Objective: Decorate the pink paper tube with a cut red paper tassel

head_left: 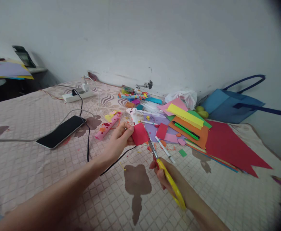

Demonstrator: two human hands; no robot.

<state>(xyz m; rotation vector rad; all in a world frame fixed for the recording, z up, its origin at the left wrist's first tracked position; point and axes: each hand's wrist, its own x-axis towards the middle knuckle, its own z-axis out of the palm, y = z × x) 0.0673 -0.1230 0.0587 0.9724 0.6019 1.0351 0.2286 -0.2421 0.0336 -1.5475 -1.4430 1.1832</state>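
Between the thumb and fingers of my left hand [123, 135] is a small red paper square [140, 134], held up above the table. My right hand [168, 176] grips a pair of scissors [170, 181] with yellow handles. The metal blades point up and away from me, and their tips meet the right edge of the red square. Whether the blades have cut into it I cannot tell. Just behind the square stands a white glue gun [133, 114], partly covered by the paper. A pink decorated paper roll [108, 125] lies left of my left hand.
A black phone [61, 131] and cables lie on the left, near a white power strip [77, 95]. Coloured papers [227, 144], a green cutter [186, 131] and a white pen [164, 149] spread to the right. A blue bag [227, 104] leans against the wall.
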